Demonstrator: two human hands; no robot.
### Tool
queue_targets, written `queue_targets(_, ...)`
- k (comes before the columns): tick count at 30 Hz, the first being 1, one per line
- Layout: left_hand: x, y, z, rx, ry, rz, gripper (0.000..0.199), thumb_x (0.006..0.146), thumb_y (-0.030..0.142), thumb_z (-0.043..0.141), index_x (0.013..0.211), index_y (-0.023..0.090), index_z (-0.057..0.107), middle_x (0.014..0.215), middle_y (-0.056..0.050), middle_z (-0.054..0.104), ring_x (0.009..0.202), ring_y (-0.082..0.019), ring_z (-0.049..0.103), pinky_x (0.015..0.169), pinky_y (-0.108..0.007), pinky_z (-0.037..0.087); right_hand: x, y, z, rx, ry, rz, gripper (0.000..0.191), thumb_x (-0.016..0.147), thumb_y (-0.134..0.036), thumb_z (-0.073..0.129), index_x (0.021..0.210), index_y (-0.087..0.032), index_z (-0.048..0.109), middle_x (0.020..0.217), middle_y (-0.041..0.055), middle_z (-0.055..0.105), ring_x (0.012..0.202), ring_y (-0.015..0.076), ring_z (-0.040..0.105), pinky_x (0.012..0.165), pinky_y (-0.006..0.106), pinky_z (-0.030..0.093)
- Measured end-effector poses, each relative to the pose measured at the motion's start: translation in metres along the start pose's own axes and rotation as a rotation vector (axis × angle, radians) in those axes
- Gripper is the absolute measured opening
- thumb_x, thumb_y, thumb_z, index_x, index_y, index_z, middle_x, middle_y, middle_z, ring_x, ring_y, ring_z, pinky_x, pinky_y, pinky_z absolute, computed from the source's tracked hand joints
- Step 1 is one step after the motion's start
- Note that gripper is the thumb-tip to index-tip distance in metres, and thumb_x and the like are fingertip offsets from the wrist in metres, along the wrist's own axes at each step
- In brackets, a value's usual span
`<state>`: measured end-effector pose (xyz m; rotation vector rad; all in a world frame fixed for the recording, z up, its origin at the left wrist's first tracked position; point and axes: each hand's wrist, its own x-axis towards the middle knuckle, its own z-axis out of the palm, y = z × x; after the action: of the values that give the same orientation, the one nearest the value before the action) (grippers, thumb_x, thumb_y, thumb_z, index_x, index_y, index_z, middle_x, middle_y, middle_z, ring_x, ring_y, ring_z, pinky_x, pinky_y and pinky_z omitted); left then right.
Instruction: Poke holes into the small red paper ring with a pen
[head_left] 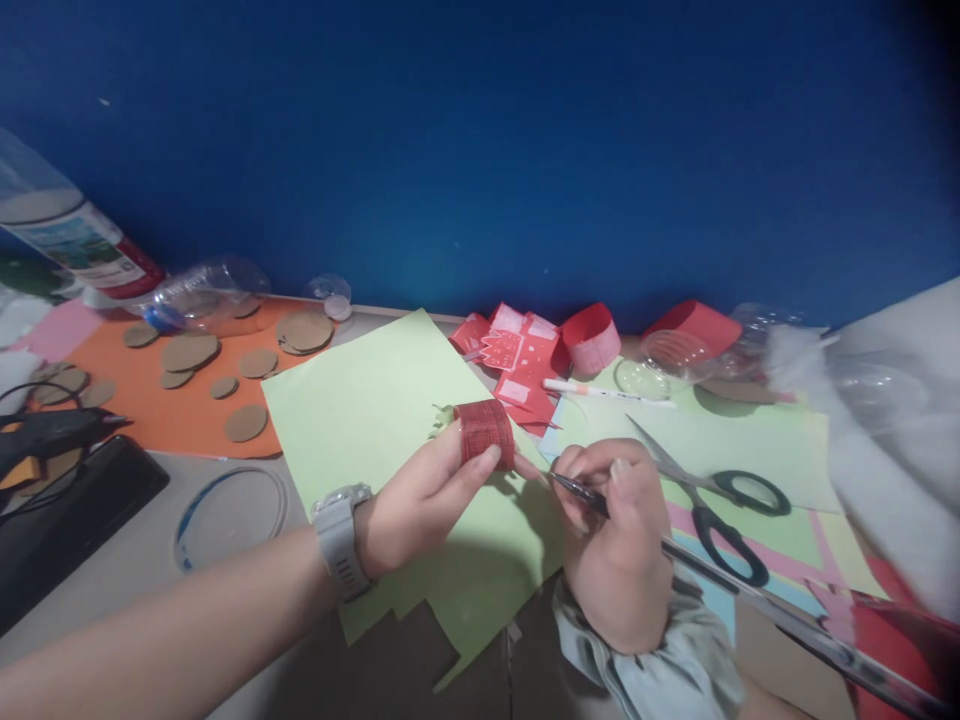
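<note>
My left hand (pixel 420 480), with a grey watch on its wrist, holds a short dark red patterned paper ring (pixel 485 432). The thumb presses on its near side and a fingertip pokes out past its right edge. A frilled bit of green paper (pixel 442 420) shows at the ring's left edge. Just to the right, my right hand (pixel 619 540) is closed on a black pen (pixel 581 492), its tip pointing left at my left fingertip. Both hands are above a large light green sheet (pixel 375 400) with a stepped cut edge.
Black-handled scissors (pixel 731 510) lie open right of my right hand, near a metal rod (pixel 780 615). Red paper pieces (pixel 525 360) and a white marker (pixel 607 392) lie behind. Cardboard discs (pixel 191 350) rest on an orange sheet (pixel 150 400); a bottle (pixel 75 240) stands left.
</note>
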<state>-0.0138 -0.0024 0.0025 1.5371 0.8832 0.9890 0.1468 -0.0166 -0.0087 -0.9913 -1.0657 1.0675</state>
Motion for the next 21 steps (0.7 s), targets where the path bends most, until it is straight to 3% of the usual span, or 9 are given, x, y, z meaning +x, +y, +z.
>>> queue_targets(6,-0.003,-0.001,0.003,-0.107,0.056,-0.121,0.047,0.103,0.034,0.029,0.083,0.011,0.064,0.083,-0.008,0.07,0.083,-0.015,0.064,0.086,-0.026,0.045,-0.004,0.001,-0.002,-0.121,0.005,0.079,0.029,0.096,-0.039,0.048,0.074,-0.02,0.052,0.068,-0.0017,0.049,0.054,0.0098,0.041,0.047,0.024,0.031)
queue_targets(11,-0.004,0.0,0.002,-0.058,-0.064,-0.234,0.051,0.103,0.039,0.026,0.07,0.013,0.056,0.06,-0.004,0.064,0.061,-0.013,0.06,0.077,-0.026,0.046,-0.006,-0.001,-0.005,-0.207,-0.083,0.11,0.029,0.096,-0.037,0.049,0.072,-0.02,0.05,0.068,-0.0028,0.048,0.054,0.0089,0.041,0.047,0.023,0.03)
queue_targets(17,0.001,0.001,-0.001,0.12,-0.145,-0.201,0.048,0.104,0.033,0.025,0.066,0.016,0.05,0.058,0.002,0.059,0.063,-0.01,0.054,0.077,-0.02,0.041,-0.002,-0.008,-0.004,-0.376,-0.212,0.078,0.033,0.099,-0.037,0.044,0.071,-0.019,0.048,0.068,-0.0033,0.048,0.06,0.0095,0.047,0.054,0.023,0.034)
queue_targets(21,0.002,0.003,-0.001,0.147,-0.169,-0.189,0.046,0.103,0.031,0.024,0.067,0.017,0.049,0.057,0.003,0.057,0.063,-0.01,0.053,0.076,-0.019,0.04,0.001,-0.011,-0.001,-0.47,-0.242,0.019,0.033,0.099,-0.032,0.041,0.069,-0.02,0.046,0.061,-0.0042,0.045,0.055,0.0097,0.042,0.05,0.024,0.03)
